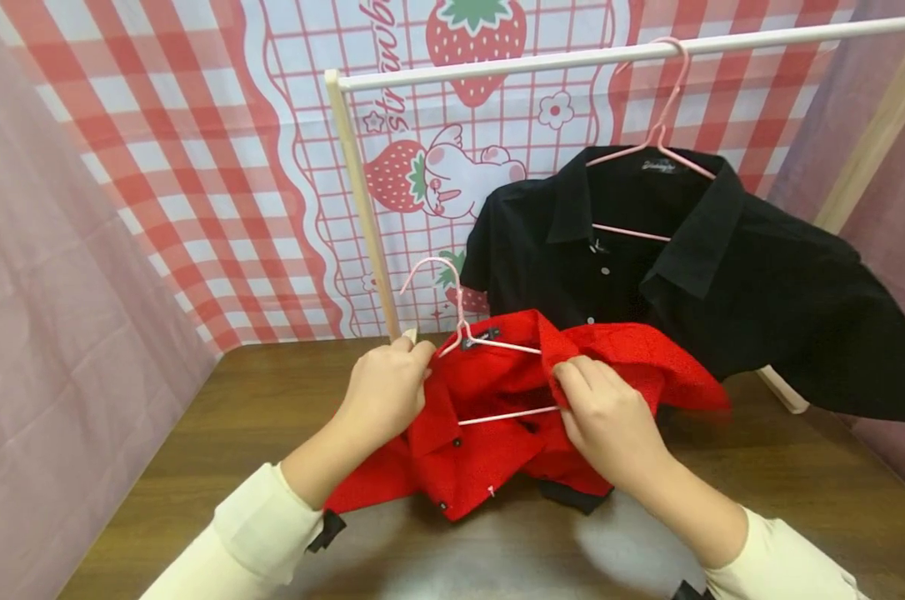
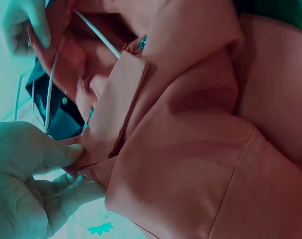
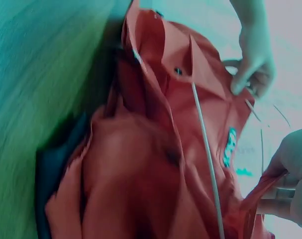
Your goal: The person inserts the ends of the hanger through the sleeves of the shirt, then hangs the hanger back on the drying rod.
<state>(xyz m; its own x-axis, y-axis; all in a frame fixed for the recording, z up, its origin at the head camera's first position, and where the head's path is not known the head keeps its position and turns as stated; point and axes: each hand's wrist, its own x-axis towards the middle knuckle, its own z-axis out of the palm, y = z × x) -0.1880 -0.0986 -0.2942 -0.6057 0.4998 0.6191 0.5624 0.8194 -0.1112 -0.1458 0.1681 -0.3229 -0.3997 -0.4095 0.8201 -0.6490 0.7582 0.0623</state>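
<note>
A red shirt [image 1: 482,467] with dark buttons hangs over a pink wire hanger [image 1: 460,308], its hook standing free above the collar. My left hand [image 1: 388,379] pinches the collar on the left side; in the left wrist view the thumb and fingers of that left hand [image 2: 36,174] grip the collar edge. On the other side my right hand [image 1: 610,412] holds the collar's right flap, and the right wrist view shows cloth between the right hand's [image 3: 290,184] thumb and fingers. The hanger's lower bar [image 3: 208,164] crosses the open neck. Cloth hides the hanger's shoulder ends.
Behind to the right, a black shirt [image 1: 782,308] hangs on another pink hanger [image 1: 673,92] from a rack's white rail [image 1: 497,69]. The rack's left wooden post [image 1: 362,200] rises from the brown table [image 1: 235,408]. A strawberry-print cloth [image 1: 190,158] covers the back.
</note>
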